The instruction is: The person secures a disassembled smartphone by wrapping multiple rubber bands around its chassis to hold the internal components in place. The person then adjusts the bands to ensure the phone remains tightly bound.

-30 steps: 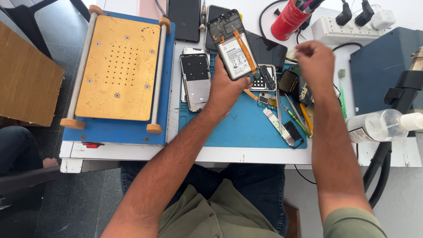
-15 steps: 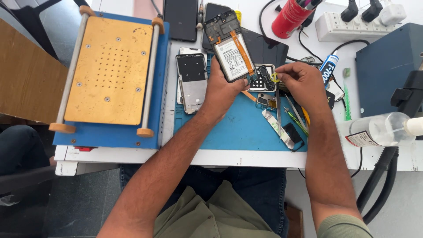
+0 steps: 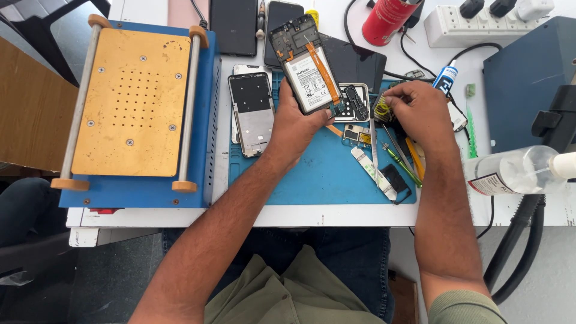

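I am looking down at a white surface (image 3: pixel 336 215) that is carrying a blue work mat (image 3: pixel 324 180), with dark trousers and an olive shirt showing below its near edge. Nearest on the mat, a white strip (image 3: pixel 373 174), a green-handled tool (image 3: pixel 401 163) and metal tweezers (image 3: pixel 373 143) are lying just beside each other. My left hand (image 3: pixel 300 129) is gripping an opened phone (image 3: pixel 307 65) from below, tilting it back-side up so its white battery and orange ribbon are showing. My right hand (image 3: pixel 417 111) is resting at the mat's right edge, fingers curled and pinching at a small yellow-and-black part (image 3: pixel 382 109); how firmly it is closing I cannot tell. A bare phone frame (image 3: pixel 252 114) is lying left of the held phone. To the far left, a blue machine with a tan perforated plate (image 3: pixel 135 96) is sitting. Farther back, a red can (image 3: pixel 387 21) and a white power strip (image 3: pixel 486 24) are standing; a clear bottle (image 3: pixel 519 171) is lying at right.
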The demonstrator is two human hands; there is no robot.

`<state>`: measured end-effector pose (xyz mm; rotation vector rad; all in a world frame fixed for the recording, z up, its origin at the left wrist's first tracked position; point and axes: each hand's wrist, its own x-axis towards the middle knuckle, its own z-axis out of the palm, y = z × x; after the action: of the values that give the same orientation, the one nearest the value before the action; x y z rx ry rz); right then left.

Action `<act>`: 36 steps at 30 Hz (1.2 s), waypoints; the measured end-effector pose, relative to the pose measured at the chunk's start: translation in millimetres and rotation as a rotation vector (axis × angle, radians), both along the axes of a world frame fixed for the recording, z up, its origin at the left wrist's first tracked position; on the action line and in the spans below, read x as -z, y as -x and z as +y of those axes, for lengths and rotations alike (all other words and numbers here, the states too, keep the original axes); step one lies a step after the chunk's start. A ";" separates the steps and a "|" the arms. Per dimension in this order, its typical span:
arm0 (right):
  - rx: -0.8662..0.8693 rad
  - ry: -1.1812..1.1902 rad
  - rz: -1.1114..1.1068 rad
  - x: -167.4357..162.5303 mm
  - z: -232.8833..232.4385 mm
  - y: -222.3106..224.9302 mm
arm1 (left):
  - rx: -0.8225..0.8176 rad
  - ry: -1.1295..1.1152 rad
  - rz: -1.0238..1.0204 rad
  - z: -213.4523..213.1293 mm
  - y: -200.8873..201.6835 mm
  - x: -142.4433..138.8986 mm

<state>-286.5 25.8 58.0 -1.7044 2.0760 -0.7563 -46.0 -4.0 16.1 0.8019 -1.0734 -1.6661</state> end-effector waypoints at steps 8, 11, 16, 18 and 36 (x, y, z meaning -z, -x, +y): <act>-0.171 0.130 -0.700 8.0 2.9 -18.1 | 0.053 0.038 0.039 0.9 1.8 5.5; -0.256 0.129 -0.758 15.1 4.1 -23.9 | 0.086 0.029 0.054 1.1 2.4 5.7; -0.333 0.130 -0.764 22.3 6.4 -31.4 | 0.149 0.041 0.010 2.7 2.0 1.3; -0.334 0.122 -0.740 23.3 6.9 -33.6 | 0.179 0.013 0.015 4.7 1.1 -1.1; -0.193 0.226 -0.823 19.3 5.8 -27.5 | 0.212 0.038 0.141 6.8 2.1 2.9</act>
<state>-259.0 31.6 38.7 -1.3243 1.2812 -1.3735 -48.1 2.8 13.2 0.5518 -1.1173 -1.8448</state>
